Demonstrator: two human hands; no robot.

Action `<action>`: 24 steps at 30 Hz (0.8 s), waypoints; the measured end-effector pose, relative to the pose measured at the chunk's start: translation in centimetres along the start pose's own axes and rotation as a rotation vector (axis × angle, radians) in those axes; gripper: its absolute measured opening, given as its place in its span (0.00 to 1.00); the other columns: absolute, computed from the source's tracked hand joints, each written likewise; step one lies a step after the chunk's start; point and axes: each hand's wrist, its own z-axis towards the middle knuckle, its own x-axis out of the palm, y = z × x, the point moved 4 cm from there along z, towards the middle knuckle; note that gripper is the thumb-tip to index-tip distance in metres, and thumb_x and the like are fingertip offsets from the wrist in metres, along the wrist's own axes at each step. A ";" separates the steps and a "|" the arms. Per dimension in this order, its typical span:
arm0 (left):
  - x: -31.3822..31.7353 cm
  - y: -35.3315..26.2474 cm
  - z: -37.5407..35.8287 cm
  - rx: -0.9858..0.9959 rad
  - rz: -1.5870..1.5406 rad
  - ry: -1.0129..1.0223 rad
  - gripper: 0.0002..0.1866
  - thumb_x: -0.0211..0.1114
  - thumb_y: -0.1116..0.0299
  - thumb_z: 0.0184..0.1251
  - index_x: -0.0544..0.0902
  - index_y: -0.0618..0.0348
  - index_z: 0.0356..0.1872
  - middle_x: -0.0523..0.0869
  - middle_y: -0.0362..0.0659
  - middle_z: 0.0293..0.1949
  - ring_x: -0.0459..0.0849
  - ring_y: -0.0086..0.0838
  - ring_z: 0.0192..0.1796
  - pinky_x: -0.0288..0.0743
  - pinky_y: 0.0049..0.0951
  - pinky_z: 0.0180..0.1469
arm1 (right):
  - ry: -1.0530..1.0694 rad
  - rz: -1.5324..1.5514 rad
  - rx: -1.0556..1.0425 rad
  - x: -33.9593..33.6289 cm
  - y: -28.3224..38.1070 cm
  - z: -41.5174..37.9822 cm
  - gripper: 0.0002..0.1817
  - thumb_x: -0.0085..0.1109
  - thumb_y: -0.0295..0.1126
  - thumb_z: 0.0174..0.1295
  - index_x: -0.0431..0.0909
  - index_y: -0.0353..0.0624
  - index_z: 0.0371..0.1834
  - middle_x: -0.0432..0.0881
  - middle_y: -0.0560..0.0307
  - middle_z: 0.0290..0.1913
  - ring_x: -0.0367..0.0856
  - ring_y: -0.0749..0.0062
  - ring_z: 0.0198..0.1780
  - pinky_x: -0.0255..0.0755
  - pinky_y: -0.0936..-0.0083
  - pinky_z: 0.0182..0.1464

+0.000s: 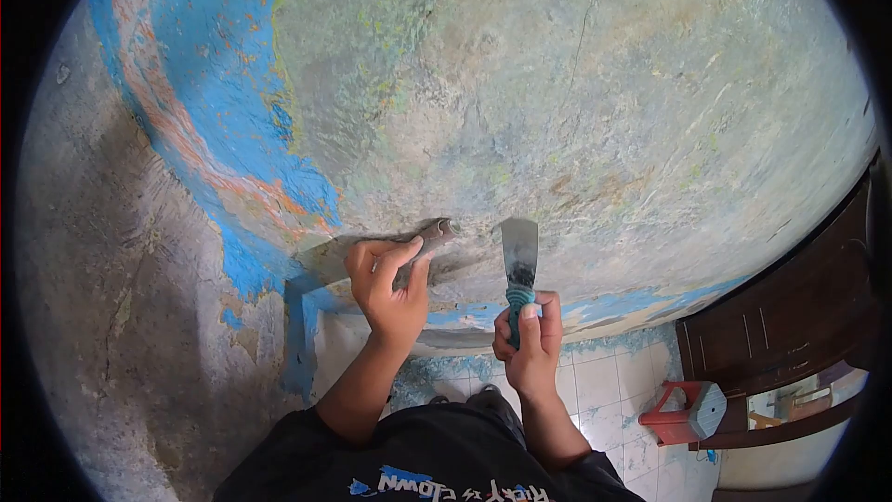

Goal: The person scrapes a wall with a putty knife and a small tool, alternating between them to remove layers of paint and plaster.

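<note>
My left hand (388,288) pinches a short grey-brown cylindrical piece (437,237) between thumb and fingers, close to the wall. Its rounded end points up and to the right. My right hand (531,335) is closed round the teal handle of a putty knife (519,251), whose wide metal blade points up, near or against the wall; contact cannot be made out. The wall (557,130) is rough and grey-green, with a crack near the top. Blue paint (218,56) with orange and yellow flecks remains at its left.
A red stool (676,416) with a grey top stands on the tiled floor (599,386) at the lower right. Dark wooden furniture (771,330) is beside it. A rough grey wall surface (111,270) is at the left, and a blue-painted edge (297,335) runs below my left hand.
</note>
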 end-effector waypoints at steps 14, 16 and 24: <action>-1.0 -2.3 1.2 0.047 0.028 -0.023 0.17 0.79 0.82 0.53 0.90 0.60 0.45 0.84 0.45 0.38 0.82 0.36 0.40 0.75 0.33 0.42 | 0.003 0.062 0.069 -3.0 1.9 -1.0 0.09 0.47 0.42 0.83 0.66 0.51 0.54 0.71 0.58 0.30 0.61 0.83 0.21 0.56 0.83 0.22; -0.8 -3.1 1.2 0.063 0.023 -0.039 0.17 0.80 0.81 0.53 0.90 0.57 0.45 0.85 0.43 0.38 0.82 0.36 0.40 0.73 0.34 0.44 | 0.005 0.014 0.048 -5.0 2.2 -1.3 0.10 0.46 0.42 0.83 0.66 0.50 0.55 0.71 0.59 0.30 0.61 0.82 0.21 0.56 0.83 0.23; 1.8 -6.8 3.2 0.169 0.058 0.025 0.19 0.80 0.81 0.52 0.91 0.56 0.47 0.85 0.42 0.39 0.81 0.36 0.43 0.74 0.34 0.44 | 0.067 -0.123 0.072 -11.9 3.2 -2.3 0.10 0.48 0.36 0.81 0.68 0.42 0.54 0.76 0.57 0.36 0.73 0.76 0.31 0.71 0.75 0.38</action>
